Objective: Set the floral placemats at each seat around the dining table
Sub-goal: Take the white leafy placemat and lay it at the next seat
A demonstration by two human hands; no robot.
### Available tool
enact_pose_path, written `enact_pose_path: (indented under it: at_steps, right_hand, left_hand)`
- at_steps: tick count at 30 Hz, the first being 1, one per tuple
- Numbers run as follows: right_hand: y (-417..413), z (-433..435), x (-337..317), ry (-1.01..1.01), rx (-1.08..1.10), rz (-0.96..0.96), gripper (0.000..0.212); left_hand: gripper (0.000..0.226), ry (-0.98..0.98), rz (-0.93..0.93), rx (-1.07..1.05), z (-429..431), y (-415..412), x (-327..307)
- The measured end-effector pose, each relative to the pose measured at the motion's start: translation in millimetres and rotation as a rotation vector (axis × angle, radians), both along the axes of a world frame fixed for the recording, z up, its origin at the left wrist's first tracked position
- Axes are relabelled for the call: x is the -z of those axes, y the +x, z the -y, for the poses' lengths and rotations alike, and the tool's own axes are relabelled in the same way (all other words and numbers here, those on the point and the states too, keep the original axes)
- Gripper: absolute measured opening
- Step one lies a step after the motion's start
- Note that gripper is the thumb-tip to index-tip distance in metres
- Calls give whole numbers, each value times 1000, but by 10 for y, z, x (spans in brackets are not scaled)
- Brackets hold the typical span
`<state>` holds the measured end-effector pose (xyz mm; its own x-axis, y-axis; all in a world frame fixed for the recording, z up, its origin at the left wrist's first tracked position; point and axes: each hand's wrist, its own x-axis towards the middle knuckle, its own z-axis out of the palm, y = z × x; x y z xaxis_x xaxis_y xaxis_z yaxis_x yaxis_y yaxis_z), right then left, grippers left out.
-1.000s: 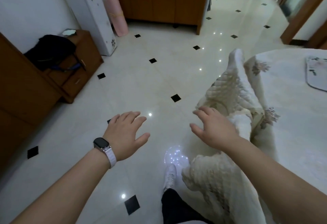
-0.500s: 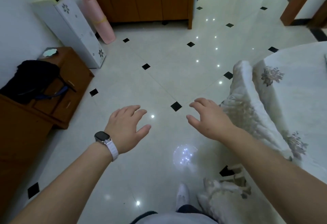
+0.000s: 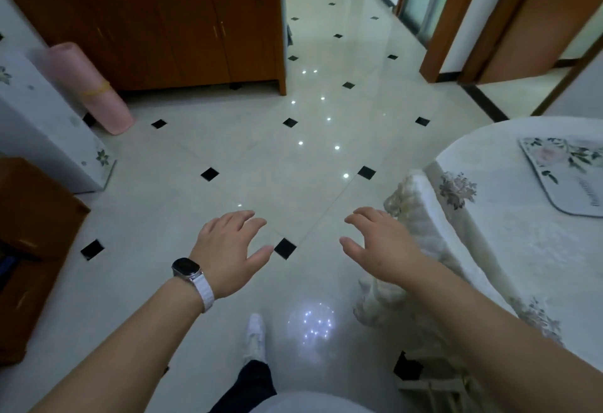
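Floral placemat (image 3: pixel 567 174) lies flat on the table (image 3: pixel 509 242) at 2 o'clock from your right hand (image 3: pixel 381 246), the nearer one; long axis runs 11-to-5. Both hands hold nothing, fingers (image 3: pixel 362 213) spread, left hand (image 3: pixel 228 249) over the floor.

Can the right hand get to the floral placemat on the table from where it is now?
Probably yes. The right hand is empty, fingers spread, over the floor beside the covered chair. The floral placemat lies flat on the table further right, nothing on it. The chair back stands between them, so reach over it.
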<state>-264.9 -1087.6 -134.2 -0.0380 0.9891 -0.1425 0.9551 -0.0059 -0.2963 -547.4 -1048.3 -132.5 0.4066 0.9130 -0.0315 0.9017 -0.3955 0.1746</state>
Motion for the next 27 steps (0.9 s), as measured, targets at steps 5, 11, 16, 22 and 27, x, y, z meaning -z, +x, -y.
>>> enact_pose_path:
  at_steps: [5, 11, 16, 22, 27]
  right_hand:
    - [-243, -831, -45, 2, 135, 22, 50]
    - [-444, -1607, -139, 9, 259, 46, 50]
    - [-382, -1963, -187, 22, 385, 31, 49]
    - [-49, -2366, -132, 12, 513, 32, 49]
    - [435, -2885, 57, 2, 599, 2, 49]
  left_hand:
    - [73, -8, 27, 80, -1180, -280, 57]
    - [73, -13, 46, 228, -2354, -363, -10]
    - [72, -16, 99, 344, -3002, -69, -55]
    - [72, -26, 106, 470, -3665, 463, -31]
    - [72, -26, 66, 557, -4378, 1101, 55]
